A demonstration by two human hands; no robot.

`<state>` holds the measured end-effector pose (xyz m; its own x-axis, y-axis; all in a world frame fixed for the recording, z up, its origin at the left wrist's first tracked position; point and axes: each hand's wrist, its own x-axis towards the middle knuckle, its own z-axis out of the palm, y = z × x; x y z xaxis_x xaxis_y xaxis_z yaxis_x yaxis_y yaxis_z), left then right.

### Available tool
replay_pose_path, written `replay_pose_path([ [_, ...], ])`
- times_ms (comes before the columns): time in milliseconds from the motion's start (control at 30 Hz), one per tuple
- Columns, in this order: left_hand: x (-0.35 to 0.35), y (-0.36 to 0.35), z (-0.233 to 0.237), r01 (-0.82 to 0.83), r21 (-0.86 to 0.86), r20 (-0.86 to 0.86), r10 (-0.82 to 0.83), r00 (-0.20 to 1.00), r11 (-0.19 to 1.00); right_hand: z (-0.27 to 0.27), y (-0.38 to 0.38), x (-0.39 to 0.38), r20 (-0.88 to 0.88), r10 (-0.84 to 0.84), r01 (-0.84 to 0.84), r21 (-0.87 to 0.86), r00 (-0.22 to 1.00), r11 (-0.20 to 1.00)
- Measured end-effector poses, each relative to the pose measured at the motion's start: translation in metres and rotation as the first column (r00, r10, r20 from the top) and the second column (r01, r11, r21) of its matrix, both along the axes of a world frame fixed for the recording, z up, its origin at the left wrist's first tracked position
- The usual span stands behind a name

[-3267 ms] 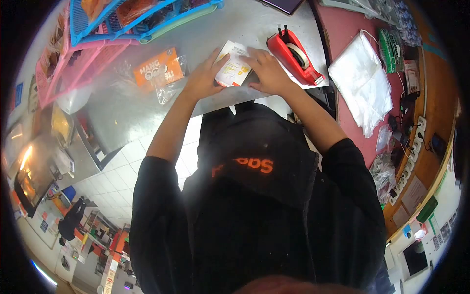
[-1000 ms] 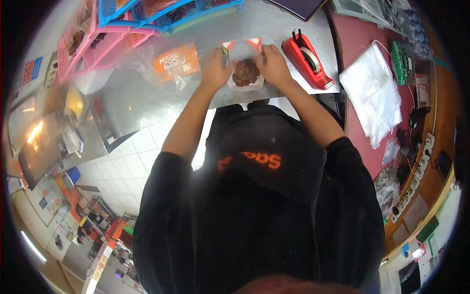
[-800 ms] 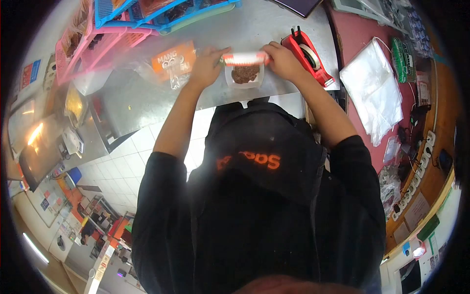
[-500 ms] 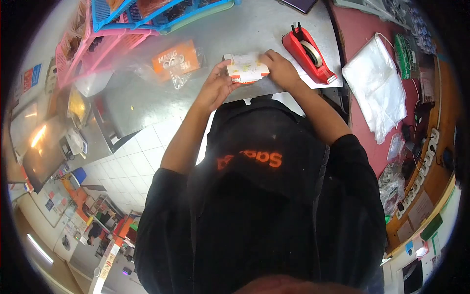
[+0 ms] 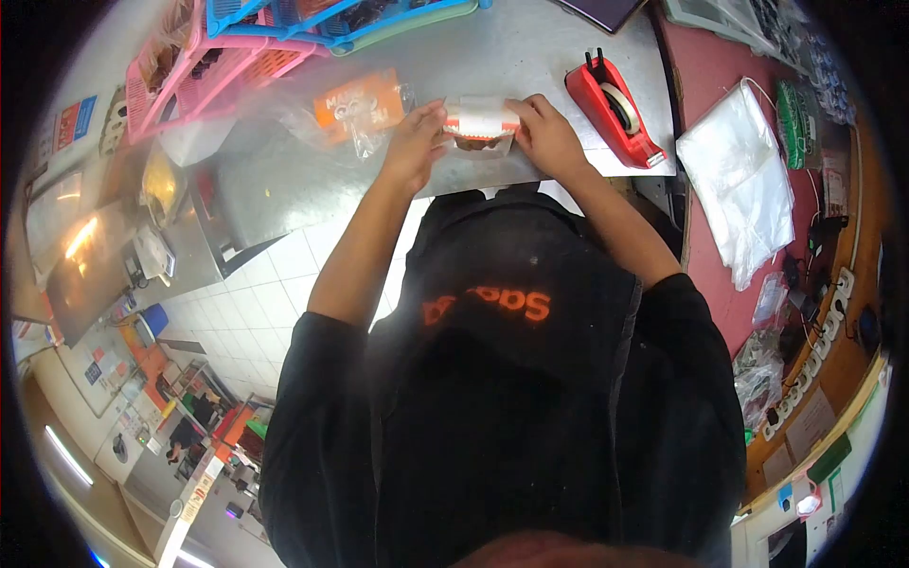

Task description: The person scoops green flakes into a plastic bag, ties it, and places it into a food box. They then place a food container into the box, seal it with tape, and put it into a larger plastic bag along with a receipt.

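My left hand (image 5: 417,142) and my right hand (image 5: 549,137) grip a small packet (image 5: 479,123) by its two ends, above the metal table. A white paper label covers its top, with orange and a zigzag edge below. Brown contents show through clear plastic on the side facing me. Both hands have their fingers closed on the packet. Left of my left hand lies an orange printed packet (image 5: 360,104) with clear plastic around it. A red tape dispenser (image 5: 615,112) with a roll of tape stands to the right of my right hand.
Blue and pink plastic baskets (image 5: 227,71) with packed goods stand at the back left of the metal table (image 5: 284,180). A stack of clear plastic bags (image 5: 743,180) lies on the red surface at right. Power sockets (image 5: 822,341) line the far right edge.
The packet has tilted in my hands, so its zigzag edge and brown contents now face me. My right hand has shifted slightly. The view has moved a little.
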<state>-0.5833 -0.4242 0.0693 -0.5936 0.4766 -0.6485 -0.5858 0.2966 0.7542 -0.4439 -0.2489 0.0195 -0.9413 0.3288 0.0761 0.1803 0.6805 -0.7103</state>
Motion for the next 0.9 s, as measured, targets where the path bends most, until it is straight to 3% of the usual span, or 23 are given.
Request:
replay_pose_path([
  [33,-0.001,-0.006,-0.003,0.123,-0.152,-0.224,-0.155,0.962,0.981,-0.004,0.0,0.001,-0.004,-0.001,0.001,0.001,1.0,1.0],
  [67,-0.004,-0.02,-0.019,0.123,-0.153,-0.225,-0.156,0.962,0.981,-0.006,-0.001,0.002,-0.008,0.033,-0.033,0.038,0.999,0.999],
  [133,-0.012,-0.046,-0.064,0.273,-0.144,-0.562,-0.306,0.769,0.951,-0.011,-0.004,0.003,-0.017,0.061,-0.06,0.083,0.998,0.995],
  [167,-0.008,-0.049,-0.07,0.276,-0.141,-0.568,-0.306,0.764,0.951,-0.016,-0.008,0.003,-0.021,0.039,-0.038,0.048,0.999,0.998],
  [233,0.007,-0.052,-0.075,0.114,0.056,-0.398,-0.083,0.914,0.992,-0.021,-0.017,0.003,-0.026,0.009,-0.008,0.017,1.0,1.0],
  [267,0.012,-0.048,-0.08,0.007,0.162,-0.313,0.045,0.949,0.987,-0.021,-0.023,0.002,-0.012,-0.136,0.13,-0.232,0.991,0.964],
  [300,0.015,-0.04,-0.068,0.012,0.166,-0.311,0.04,0.95,0.986,-0.023,-0.027,0.003,0.039,-0.269,0.257,-0.461,0.962,0.849],
  [333,0.018,-0.035,-0.055,-0.091,0.103,-0.225,0.112,0.968,0.991,-0.026,-0.028,0.006,0.251,-0.279,0.371,-0.73,0.927,0.574],
  [367,0.02,-0.029,-0.042,-0.192,0.029,-0.141,0.194,0.971,0.981,-0.02,-0.026,0.007,0.257,-0.278,0.375,-0.727,0.926,0.576],
  [400,0.02,-0.025,-0.037,-0.198,0.029,-0.136,0.2,0.97,0.98,-0.009,-0.022,0.007,0.338,-0.242,0.379,-0.913,0.909,0.149],
  [433,0.021,-0.022,-0.031,-0.203,0.001,-0.089,0.202,0.975,0.979,0.001,-0.02,0.007,0.397,-0.173,0.331,-0.89,0.901,-0.315],
  [567,0.024,-0.023,-0.031,-0.164,0.009,-0.085,0.164,0.983,0.986,0.015,-0.034,-0.001,0.405,-0.128,0.355,-0.886,0.905,-0.299],
  [600,0.022,-0.024,-0.032,-0.163,0.011,-0.087,0.163,0.983,0.987,0.006,-0.039,-0.001,0.396,-0.199,0.339,-0.902,0.896,-0.268],
  [667,0.02,-0.03,-0.042,-0.035,0.002,-0.292,0.034,0.956,0.999,-0.001,-0.041,-0.003,0.382,-0.273,0.323,-0.916,0.883,-0.237],
  [733,0.021,-0.044,-0.074,-0.011,0.04,-0.378,0.025,0.925,0.999,0.0,-0.043,-0.004,0.422,-0.325,0.466,-0.882,0.846,0.07],
  [767,0.022,-0.05,-0.087,0.013,0.074,-0.46,0.023,0.888,0.997,0.001,-0.044,-0.004,0.421,-0.327,0.466,-0.882,0.846,0.069],
  [800,0.027,-0.053,-0.091,0.016,0.076,-0.464,0.021,0.886,0.997,0.0,-0.046,-0.003,0.387,-0.337,0.455,-0.877,0.858,0.151],
  [833,0.034,-0.053,-0.096,-0.05,0.074,-0.349,0.073,0.934,0.996,-0.002,-0.046,-0.005,0.351,-0.349,0.443,-0.866,0.869,0.234],
  [867,0.039,-0.047,-0.094,-0.114,0.066,-0.226,0.126,0.966,0.991,-0.007,-0.045,-0.005,0.345,-0.357,0.441,-0.866,0.868,0.236],
  [900,0.04,-0.042,-0.093,-0.108,0.07,-0.225,0.121,0.967,0.992,-0.014,-0.044,-0.004,0.378,-0.342,0.477,-0.833,0.86,0.281],
])
